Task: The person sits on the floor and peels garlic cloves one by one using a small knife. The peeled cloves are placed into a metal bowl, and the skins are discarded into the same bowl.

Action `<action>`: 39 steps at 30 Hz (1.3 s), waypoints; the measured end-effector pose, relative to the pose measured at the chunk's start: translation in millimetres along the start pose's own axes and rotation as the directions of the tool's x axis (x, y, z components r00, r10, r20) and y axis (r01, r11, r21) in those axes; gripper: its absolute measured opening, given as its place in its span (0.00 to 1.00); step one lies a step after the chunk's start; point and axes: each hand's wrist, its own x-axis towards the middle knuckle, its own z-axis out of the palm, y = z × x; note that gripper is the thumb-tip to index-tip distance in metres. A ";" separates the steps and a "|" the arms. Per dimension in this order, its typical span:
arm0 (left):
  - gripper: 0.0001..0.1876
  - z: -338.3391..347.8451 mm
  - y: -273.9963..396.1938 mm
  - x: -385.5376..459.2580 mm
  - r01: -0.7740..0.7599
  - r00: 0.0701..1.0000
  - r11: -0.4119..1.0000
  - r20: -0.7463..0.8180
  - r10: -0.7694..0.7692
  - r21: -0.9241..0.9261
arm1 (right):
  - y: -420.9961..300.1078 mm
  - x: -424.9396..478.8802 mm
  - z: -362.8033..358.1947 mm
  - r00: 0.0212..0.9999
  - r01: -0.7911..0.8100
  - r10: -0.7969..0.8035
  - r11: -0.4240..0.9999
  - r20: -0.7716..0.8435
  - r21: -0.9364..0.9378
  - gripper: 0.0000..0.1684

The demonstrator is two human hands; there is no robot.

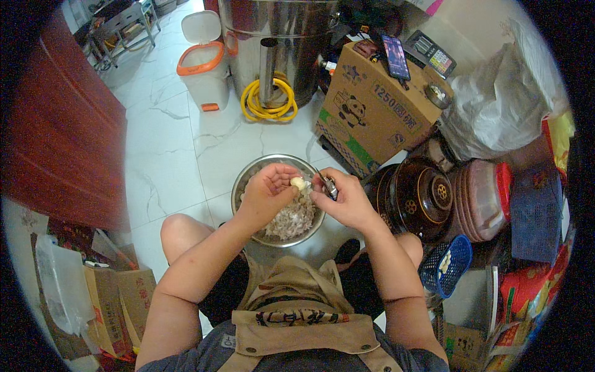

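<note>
My left hand [264, 193] pinches a pale garlic clove [297, 182] between thumb and fingers. In my right hand [345, 200] is a small metal blade tool [330, 185], perhaps a folding knife; the fingers partly hide it. Both hands are over a stainless steel bowl [241, 174] on the floor between my knees. Whitish pieces, which look like garlic cloves and skins [290, 222], heap up inside it. To my right, several pale peeled cloves [445, 262] lie in a blue plastic basket [458, 281].
A cardboard box [367, 107] carries a phone [396, 56] and a scale [430, 53]. Brown lidded jars [420, 197] stand at right. Ahead are an orange-rimmed bin [204, 86], a coiled yellow hose [248, 111] and a large steel drum [297, 51]. More cartons [135, 297] sit at left.
</note>
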 end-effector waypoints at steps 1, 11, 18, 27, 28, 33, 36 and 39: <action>0.18 -0.1 0.3 -0.2 0.008 1.000 1.000 0.009 -0.008 0.000 | 1.6 0.0 3.3 1.000 -0.010 0.010 1.000 -0.020 0.000 0.18; 0.20 4.0 -7.6 -1.3 -0.010 0.999 0.998 0.041 0.007 0.068 | -0.8 0.3 19.8 0.992 -0.026 0.022 0.999 -0.128 -0.032 0.12; 0.20 5.8 -6.1 3.6 0.006 1.000 0.999 0.031 -0.004 -0.050 | 1.1 2.2 7.9 0.972 -0.171 0.182 0.982 -0.151 0.080 0.12; 0.19 6.6 -5.3 1.9 -0.131 0.982 0.904 -0.071 0.175 0.407 | 5.2 -0.3 12.0 0.978 -0.085 0.074 0.995 -0.196 -0.046 0.13; 0.18 9.2 -1.2 1.1 -0.160 0.973 0.862 -0.070 0.219 0.482 | 5.4 -1.2 14.1 0.977 -0.069 0.060 0.997 -0.206 -0.040 0.14; 0.17 17.9 9.4 -1.9 -0.220 0.938 0.715 -0.058 0.342 0.664 | -0.1 1.0 26.2 0.971 -0.052 0.036 0.997 -0.237 -0.058 0.11; 0.17 17.7 6.2 -1.3 -0.264 0.921 0.648 -0.012 0.389 0.714 | -4.8 2.4 26.7 0.973 -0.103 0.098 0.995 -0.209 -0.015 0.14; 0.17 19.9 5.1 -2.4 -0.276 0.918 0.640 -0.001 0.397 0.718 | -0.9 2.9 28.7 0.971 -0.116 0.106 0.993 -0.213 -0.032 0.16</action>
